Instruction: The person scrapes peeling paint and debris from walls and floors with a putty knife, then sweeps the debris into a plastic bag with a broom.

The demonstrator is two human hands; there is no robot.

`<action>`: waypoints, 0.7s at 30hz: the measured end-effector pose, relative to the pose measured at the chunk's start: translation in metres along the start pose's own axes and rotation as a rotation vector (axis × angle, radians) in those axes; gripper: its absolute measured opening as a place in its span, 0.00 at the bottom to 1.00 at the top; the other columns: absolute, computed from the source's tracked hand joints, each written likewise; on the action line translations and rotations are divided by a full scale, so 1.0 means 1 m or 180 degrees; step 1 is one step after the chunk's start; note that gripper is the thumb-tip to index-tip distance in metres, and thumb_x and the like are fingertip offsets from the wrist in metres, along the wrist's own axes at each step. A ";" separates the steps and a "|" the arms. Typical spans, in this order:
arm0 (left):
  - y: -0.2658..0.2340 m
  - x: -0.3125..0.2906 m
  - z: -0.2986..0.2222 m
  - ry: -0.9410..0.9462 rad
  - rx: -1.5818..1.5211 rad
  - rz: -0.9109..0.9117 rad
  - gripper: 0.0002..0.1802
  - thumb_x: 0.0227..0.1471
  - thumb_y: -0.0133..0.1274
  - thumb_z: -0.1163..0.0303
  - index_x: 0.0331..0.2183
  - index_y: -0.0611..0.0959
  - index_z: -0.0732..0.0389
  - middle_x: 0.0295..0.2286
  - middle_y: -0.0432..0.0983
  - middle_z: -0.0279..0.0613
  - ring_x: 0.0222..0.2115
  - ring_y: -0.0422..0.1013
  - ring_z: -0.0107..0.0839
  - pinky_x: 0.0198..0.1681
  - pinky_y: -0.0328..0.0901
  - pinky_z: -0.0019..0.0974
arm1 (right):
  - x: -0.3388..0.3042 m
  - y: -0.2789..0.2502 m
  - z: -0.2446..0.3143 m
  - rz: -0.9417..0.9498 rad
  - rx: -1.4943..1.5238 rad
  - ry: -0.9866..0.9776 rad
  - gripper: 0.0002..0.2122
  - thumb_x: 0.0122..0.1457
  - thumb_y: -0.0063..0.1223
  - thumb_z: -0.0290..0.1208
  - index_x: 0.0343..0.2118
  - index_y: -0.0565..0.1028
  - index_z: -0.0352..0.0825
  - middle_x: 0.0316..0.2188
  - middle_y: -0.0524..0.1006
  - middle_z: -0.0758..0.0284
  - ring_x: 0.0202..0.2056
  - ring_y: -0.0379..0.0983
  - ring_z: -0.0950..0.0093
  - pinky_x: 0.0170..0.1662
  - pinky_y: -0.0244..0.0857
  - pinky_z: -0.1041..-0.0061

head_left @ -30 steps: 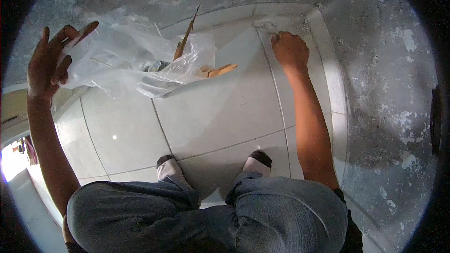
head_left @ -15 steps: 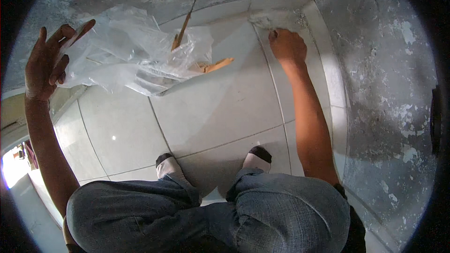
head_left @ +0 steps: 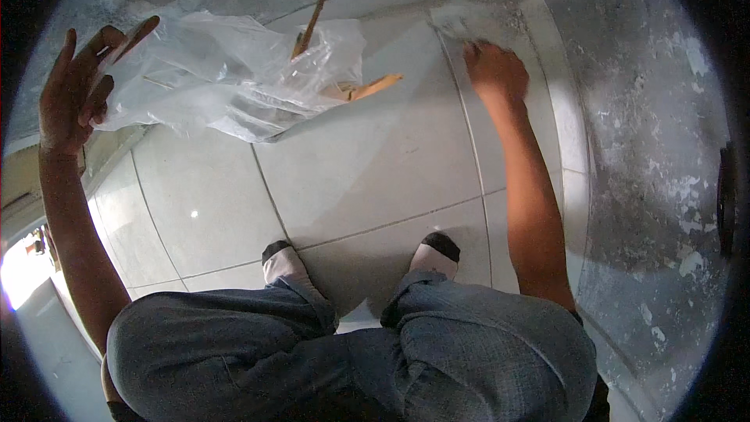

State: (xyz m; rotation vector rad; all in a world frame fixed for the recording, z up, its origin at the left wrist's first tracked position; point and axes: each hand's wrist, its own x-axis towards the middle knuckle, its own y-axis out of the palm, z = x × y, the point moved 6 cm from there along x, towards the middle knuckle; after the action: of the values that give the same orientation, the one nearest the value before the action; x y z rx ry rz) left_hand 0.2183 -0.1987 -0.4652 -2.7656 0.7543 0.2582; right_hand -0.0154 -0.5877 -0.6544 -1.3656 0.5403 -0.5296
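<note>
1. Nearest, at six o'clock, are my jeans (head_left: 500, 336), then my socked feet (head_left: 439, 252) planted apart on the tiled floor (head_left: 375, 164); a squat this wide should let me reach both ways without tipping.
2. Seen from my knees, my left hand (head_left: 69, 101) is at ten o'clock, fingers spread, holding one edge of the clear plastic bag (head_left: 226, 70), which spreads toward eleven. A light, high hold should serve best, since thin film could tear.
3. At twelve, an orange-brown wood piece (head_left: 376, 87) pokes past the bag's right edge; a thin, pointed stick (head_left: 316, 19) slants up toward half past eleven. I'd best mind both points against the plastic and my wrist.
4. At one o'clock my right hand (head_left: 496, 70) is curled narrow, slightly blurred; its fingertips are hidden, so I cannot tell whether it holds anything. Low, gentle strokes would suit the grey, dusty patch (head_left: 500, 22) just beyond.
</note>
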 end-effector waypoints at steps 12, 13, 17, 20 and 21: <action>-0.037 -0.010 -0.010 0.2870 0.4055 0.0076 0.29 0.58 0.37 0.54 0.51 0.62 0.69 0.30 0.73 0.39 0.09 0.55 0.13 0.11 0.56 0.15 | -0.098 0.002 -0.053 0.0413 -0.0135 0.0338 0.12 0.55 0.45 0.42 0.32 0.74 0.39 0.26 0.76 0.58 0.30 0.73 0.57 0.32 0.66 0.60; -0.037 -0.010 -0.010 0.3188 0.4524 -0.0062 0.29 0.58 0.38 0.56 0.52 0.61 0.68 0.30 0.73 0.38 0.09 0.56 0.13 0.11 0.56 0.15 | -0.104 0.002 -0.054 0.0321 -0.0033 0.0412 0.13 0.55 0.45 0.43 0.32 0.74 0.39 0.24 0.76 0.58 0.29 0.73 0.57 0.32 0.66 0.59; -0.040 0.015 0.009 0.0774 0.1093 0.1382 0.24 0.54 0.46 0.71 0.52 0.62 0.66 0.37 0.73 0.40 0.15 0.63 0.15 0.18 0.62 0.17 | -0.051 0.001 -0.040 -0.0450 -0.0030 0.0049 0.13 0.55 0.43 0.42 0.30 0.74 0.37 0.22 0.75 0.57 0.27 0.72 0.55 0.30 0.66 0.58; -0.019 0.007 -0.008 0.3012 0.4839 0.0818 0.24 0.52 0.48 0.74 0.51 0.63 0.66 0.40 0.71 0.42 0.18 0.65 0.16 0.20 0.63 0.18 | -0.011 -0.002 -0.055 -0.0763 0.0140 0.0061 0.13 0.55 0.43 0.42 0.29 0.74 0.36 0.22 0.75 0.56 0.26 0.72 0.54 0.30 0.66 0.58; -0.026 0.009 -0.009 0.2591 0.4591 0.0631 0.25 0.52 0.47 0.75 0.51 0.63 0.65 0.41 0.71 0.42 0.20 0.66 0.16 0.23 0.64 0.18 | -0.008 -0.008 -0.063 -0.1024 0.0307 0.0109 0.13 0.55 0.44 0.42 0.28 0.75 0.36 0.22 0.75 0.55 0.26 0.72 0.53 0.30 0.66 0.58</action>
State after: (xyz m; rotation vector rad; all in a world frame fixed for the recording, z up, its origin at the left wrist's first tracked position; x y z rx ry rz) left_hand 0.2407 -0.1840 -0.4534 -1.3122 0.8425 -1.0199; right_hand -0.0616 -0.6313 -0.6535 -1.3601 0.3182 -0.8309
